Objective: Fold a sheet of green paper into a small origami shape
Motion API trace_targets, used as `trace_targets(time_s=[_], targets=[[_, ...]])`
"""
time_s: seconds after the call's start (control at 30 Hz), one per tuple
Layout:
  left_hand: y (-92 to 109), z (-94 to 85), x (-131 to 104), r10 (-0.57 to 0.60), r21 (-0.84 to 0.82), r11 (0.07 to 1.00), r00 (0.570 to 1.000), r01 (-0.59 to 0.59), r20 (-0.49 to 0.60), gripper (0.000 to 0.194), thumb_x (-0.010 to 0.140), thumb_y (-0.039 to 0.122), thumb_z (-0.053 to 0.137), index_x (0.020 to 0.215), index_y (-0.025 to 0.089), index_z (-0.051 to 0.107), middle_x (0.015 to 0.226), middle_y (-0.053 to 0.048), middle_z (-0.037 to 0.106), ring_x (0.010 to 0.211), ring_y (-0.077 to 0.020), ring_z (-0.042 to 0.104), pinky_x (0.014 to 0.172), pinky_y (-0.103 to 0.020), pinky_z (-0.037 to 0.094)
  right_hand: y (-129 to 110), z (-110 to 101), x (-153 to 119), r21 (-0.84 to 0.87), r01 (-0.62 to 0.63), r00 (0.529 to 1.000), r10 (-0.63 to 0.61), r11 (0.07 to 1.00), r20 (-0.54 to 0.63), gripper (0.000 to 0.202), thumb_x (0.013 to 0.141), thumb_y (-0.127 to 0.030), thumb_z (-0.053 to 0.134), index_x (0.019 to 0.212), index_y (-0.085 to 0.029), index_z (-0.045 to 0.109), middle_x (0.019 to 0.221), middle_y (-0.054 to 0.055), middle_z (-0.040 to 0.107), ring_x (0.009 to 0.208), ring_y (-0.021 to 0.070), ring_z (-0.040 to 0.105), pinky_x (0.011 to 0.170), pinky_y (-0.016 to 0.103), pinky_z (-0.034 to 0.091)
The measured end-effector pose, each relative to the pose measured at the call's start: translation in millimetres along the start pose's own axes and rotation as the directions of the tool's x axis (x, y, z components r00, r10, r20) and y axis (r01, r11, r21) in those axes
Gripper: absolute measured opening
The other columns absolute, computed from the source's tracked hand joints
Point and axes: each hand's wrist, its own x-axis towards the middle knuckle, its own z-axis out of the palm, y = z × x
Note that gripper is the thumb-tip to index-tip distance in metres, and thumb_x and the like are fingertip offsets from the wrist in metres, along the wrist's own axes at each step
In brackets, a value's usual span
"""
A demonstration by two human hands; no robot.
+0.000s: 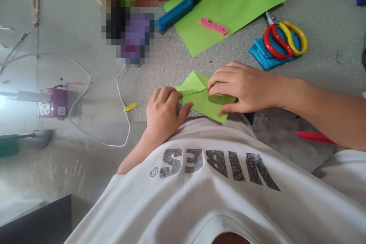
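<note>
A small sheet of green paper [211,105] with folded flaps lies at the near edge of the grey surface, in front of the white shirt. My left hand [164,110] grips its left end, thumb on top of the paper. Over the right part is my right hand [240,85], its fingers bent onto a flap and its thumb at the lower right edge. One raised triangular fold stands between the two hands.
Beyond the hands lie a larger green sheet [243,4], a blue cutter [175,14], a pink cutter [214,26] and red-and-yellow scissors [283,42] on blue folded pieces [261,55]. A white cable [120,91] loops at the left.
</note>
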Motion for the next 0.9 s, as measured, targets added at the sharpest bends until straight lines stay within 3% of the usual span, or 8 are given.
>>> trace_targets(time_s=[0.17,0.33,0.5,0.57,0.7,0.8,0.9], targets=[[9.6,7.7,-2.3,-0.084,0.013,0.996,0.996,0.084,0.031,0.065,0.094,0.078,0.090,0.122,0.025,0.067,0.129,-0.016,0.075,0.116,-0.0391,0.069,0.107,-0.054,0.055,-11.1,8.3,-29.7,0.058,-0.029,0.997,0.033,0.998,-0.074,0.049,0.116,-0.068,0.071,0.140,-0.026,0.080,0.146,0.015,0.082,0.137,0.0394,0.075,0.112,0.056,0.054],[5.8,18.1,-0.8,-0.084,-0.051,0.995,0.996,0.082,-0.039,0.067,0.094,0.079,0.090,0.126,0.026,0.064,0.132,-0.016,0.072,0.121,-0.0420,0.068,0.114,-0.059,0.055,-19.9,19.5,-31.2,-0.039,-0.173,0.970,0.164,0.984,-0.181,0.032,0.121,-0.064,0.064,0.123,-0.036,0.082,0.131,0.006,0.089,0.128,0.0344,0.082,0.112,0.059,0.058],[1.8,20.3,-6.7,-0.089,-0.081,0.993,0.995,0.085,-0.052,0.063,0.100,0.077,0.086,0.130,0.025,0.068,0.140,-0.019,0.075,0.129,-0.0433,0.069,0.120,-0.063,0.055,-25.7,25.5,-26.2,0.030,-0.195,0.970,0.198,0.980,-0.140,0.049,0.113,-0.085,0.067,0.118,-0.038,0.082,0.131,0.003,0.090,0.128,0.0342,0.081,0.118,0.061,0.059],[-0.6,19.3,-9.4,-0.043,-0.113,0.993,0.998,0.038,-0.044,0.051,0.106,0.067,0.082,0.132,0.024,0.072,0.141,-0.019,0.077,0.131,-0.0425,0.071,0.123,-0.065,0.056,-25.1,23.4,-24.5,0.096,-0.221,0.967,0.231,0.971,-0.110,0.051,0.109,-0.087,0.071,0.116,-0.038,0.084,0.129,0.002,0.090,0.125,0.0338,0.081,0.118,0.061,0.059],[-8.0,12.5,-10.9,0.160,-0.185,0.971,0.987,-0.153,0.022,0.033,0.116,0.046,0.072,0.141,0.025,0.077,0.139,-0.016,0.082,0.139,-0.0396,0.075,0.126,-0.063,0.061,-20.4,18.0,-23.5,0.143,-0.251,0.960,0.265,0.957,-0.092,0.047,0.113,-0.082,0.069,0.111,-0.038,0.086,0.117,0.002,0.091,0.116,0.0327,0.083,0.113,0.060,0.060],[-13.2,4.4,-9.2,0.310,-0.173,0.939,0.949,-0.296,0.056,0.035,0.119,0.045,0.070,0.147,0.026,0.076,0.144,-0.017,0.080,0.145,-0.0396,0.073,0.122,-0.060,0.066,-15.0,17.3,-26.6,0.135,-0.236,0.961,0.252,0.962,-0.112,0.051,0.114,-0.084,0.065,0.112,-0.038,0.086,0.117,0.002,0.092,0.116,0.0320,0.084,0.109,0.057,0.060],[-17.0,-2.9,-6.5,0.375,-0.199,0.915,0.921,-0.350,0.105,0.032,0.118,0.048,0.074,0.144,0.030,0.078,0.150,-0.017,0.078,0.149,-0.0401,0.071,0.129,-0.066,0.063,-8.8,18.7,-32.1,0.147,-0.267,0.950,0.286,0.952,-0.127,0.060,0.111,-0.092,0.060,0.111,-0.038,0.086,0.117,0.002,0.091,0.117,0.0342,0.085,0.106,0.058,0.059]])
